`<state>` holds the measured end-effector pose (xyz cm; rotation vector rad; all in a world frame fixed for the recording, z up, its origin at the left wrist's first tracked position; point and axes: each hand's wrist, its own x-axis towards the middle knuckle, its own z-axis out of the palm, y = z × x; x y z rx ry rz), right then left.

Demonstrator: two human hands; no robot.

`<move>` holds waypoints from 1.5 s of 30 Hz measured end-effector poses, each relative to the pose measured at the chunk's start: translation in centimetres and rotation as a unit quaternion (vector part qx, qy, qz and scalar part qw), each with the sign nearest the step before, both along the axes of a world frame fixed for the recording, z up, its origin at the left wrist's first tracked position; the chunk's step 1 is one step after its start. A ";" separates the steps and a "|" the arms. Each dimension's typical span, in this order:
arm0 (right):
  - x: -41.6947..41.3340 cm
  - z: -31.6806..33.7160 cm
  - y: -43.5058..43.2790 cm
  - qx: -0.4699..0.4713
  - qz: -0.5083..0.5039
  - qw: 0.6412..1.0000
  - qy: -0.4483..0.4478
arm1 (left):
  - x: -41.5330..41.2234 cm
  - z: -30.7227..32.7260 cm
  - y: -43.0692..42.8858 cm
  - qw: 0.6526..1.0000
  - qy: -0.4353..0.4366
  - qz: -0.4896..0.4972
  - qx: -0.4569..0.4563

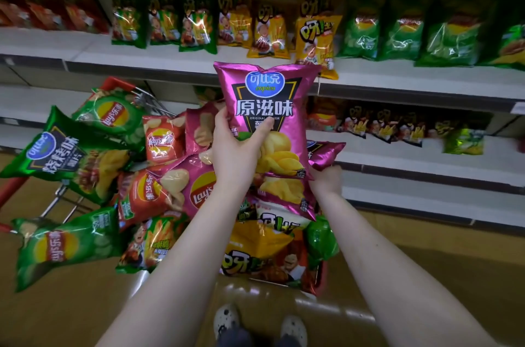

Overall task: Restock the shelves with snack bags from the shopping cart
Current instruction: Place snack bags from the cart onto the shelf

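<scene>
My left hand [237,145] grips a magenta Copico chip bag [270,99] by its left edge and holds it upright above the shopping cart [119,84]. Behind that bag a second magenta bag [324,153] sticks out to the right, and my right hand [326,179] holds it from below, mostly hidden. The cart is heaped with green, red, pink and yellow snack bags [142,187]. The shelves [170,61] run across the view beyond the cart.
The upper shelf carries green and yellow snack bags [315,34] with bare white board at its left. The lower shelf [426,165] holds a few small bags at the back. My shoes [261,324] stand on a tan floor beneath the cart.
</scene>
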<state>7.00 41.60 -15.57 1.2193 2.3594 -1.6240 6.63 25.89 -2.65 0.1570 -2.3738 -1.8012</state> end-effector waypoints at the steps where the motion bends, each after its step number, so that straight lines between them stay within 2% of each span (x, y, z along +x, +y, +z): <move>1: 0.0 0.3 0.0 -0.008 0.000 1.000 0.008 | 0.1 -0.1 0.0 1.000 0.001 0.000 -0.003; 5: 0.2 1.0 0.1 -0.026 -0.012 0.999 0.026 | 0.3 0.0 -0.3 1.000 0.000 0.000 -0.005; 11: 2.3 4.6 0.1 -0.015 -0.058 0.993 0.105 | -0.3 1.0 -0.7 0.999 0.006 -0.024 0.020; 16: 3.9 7.5 0.9 0.022 -0.097 0.971 0.215 | -0.8 1.7 -0.1 0.997 0.005 -0.065 0.034; 26: 6.2 12.2 6.1 -0.002 -0.143 0.932 0.333 | -0.8 3.8 4.9 0.988 0.025 -0.143 0.058; 34: 9.6 14.6 17.2 0.063 -0.199 0.916 0.344 | 0.6 6.1 16.0 0.973 0.047 -0.215 0.067; 45: 19.6 17.6 41.6 0.098 -0.242 0.887 0.381 | 10.3 8.7 41.2 0.959 0.087 -0.261 0.061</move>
